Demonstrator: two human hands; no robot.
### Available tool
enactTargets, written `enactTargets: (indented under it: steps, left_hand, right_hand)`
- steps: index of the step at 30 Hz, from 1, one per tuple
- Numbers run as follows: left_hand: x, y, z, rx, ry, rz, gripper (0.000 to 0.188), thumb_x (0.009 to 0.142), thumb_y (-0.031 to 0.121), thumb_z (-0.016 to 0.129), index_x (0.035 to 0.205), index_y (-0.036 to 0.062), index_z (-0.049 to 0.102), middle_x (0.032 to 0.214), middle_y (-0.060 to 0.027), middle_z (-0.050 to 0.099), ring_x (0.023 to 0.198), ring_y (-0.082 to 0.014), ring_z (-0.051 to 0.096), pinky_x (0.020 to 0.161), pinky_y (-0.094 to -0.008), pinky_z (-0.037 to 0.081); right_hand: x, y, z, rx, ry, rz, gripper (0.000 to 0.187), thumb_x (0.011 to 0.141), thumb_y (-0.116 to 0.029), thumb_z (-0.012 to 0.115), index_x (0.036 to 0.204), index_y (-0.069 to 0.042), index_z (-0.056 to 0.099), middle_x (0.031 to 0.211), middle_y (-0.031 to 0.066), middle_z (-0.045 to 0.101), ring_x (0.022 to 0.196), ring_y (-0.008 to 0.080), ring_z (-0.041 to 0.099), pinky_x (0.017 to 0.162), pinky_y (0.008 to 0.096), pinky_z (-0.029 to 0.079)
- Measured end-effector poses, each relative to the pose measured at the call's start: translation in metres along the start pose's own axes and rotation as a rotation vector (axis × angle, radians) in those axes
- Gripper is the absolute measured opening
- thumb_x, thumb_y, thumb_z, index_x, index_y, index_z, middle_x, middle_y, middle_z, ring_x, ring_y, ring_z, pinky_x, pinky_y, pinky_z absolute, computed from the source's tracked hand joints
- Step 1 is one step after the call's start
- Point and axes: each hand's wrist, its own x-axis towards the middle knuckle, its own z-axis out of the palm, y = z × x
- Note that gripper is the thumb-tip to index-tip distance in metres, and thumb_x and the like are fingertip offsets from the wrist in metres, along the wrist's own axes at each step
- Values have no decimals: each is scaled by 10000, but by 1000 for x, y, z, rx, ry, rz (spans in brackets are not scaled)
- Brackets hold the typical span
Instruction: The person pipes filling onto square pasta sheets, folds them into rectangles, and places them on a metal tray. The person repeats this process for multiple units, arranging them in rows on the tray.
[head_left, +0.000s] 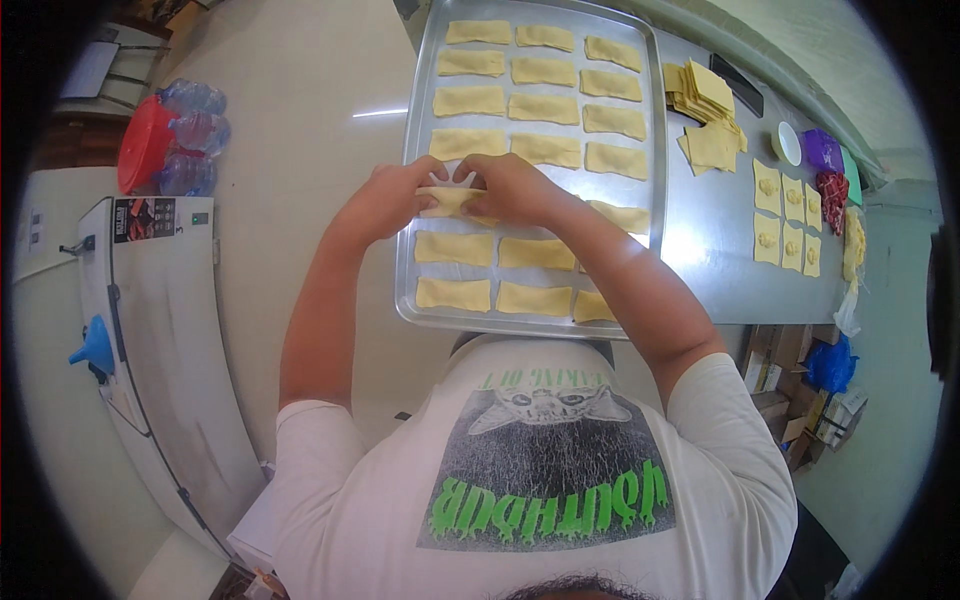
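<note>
Head view: your dough piece point(446, 200) lies on the metal tray point(520, 323), in the left column, third row from the near edge, among the other pieces. Your left hand point(388, 200) is at its left end and your right hand point(512, 190) at its right; both thumbs touch the dough, with the index fingers curled on the far side. You cannot tell from here whether finger and thumb are clamped on it or only resting there. Expect it to be light, soft and limp, likely to stretch, dent or tear under a hard squeeze, and perhaps a little tacky rather than slippery. Best take it by both short ends with flat fingertips, sparing the middle, which may sag if lifted from one end. As for writing, your shirt point(330, 480) bears large green dripping letters, with a smaller green line beyond the printed animal face. On the left, the white appliance point(175, 340) carries a dark label point(150, 218) whose small print is too fine to make out.
</note>
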Motion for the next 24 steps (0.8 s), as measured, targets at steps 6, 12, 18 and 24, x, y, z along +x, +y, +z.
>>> enactTargets:
  steps: [6, 12, 18, 24]
  left_hand:
    - [6, -23, 17, 305, 94, 158, 231, 964, 73, 661, 1191, 113, 667, 1131, -110, 728, 1070, -360, 624, 1020, -444, 438]
    - [6, -31, 13, 253, 84, 239, 185, 965, 61, 650, 1140, 88, 702, 1113, -115, 721, 1034, -316, 635, 1037, -433, 413]
    - [-3, -20, 1, -82, 77, 132, 187, 966, 57, 645, 1136, 67, 723, 1084, -110, 730, 1029, -334, 638, 1042, -432, 415]
    - [4, -32, 17, 467, 251, 377, 245, 929, 7, 619, 1131, 112, 711, 1119, -63, 701, 1023, -269, 648, 1006, -411, 419]
  right_hand:
    - [4, 12, 12, -240, -27, -39, 310, 863, -190, 777, 1143, -81, 704, 1070, 156, 750, 1017, 361, 702, 929, 447, 535]
    - [1, 13, 15, -126, 37, -122, 267, 890, -139, 755, 1127, -30, 697, 1082, 163, 730, 1018, 342, 694, 899, 417, 544]
    - [-1, 10, 12, 116, 6, -49, 280, 903, -104, 749, 1160, -9, 691, 1065, 167, 727, 986, 347, 696, 864, 402, 542]
    - [3, 25, 27, -284, 51, -223, 253, 906, -119, 729, 1157, -89, 715, 1083, 94, 714, 1057, 275, 660, 975, 415, 452]
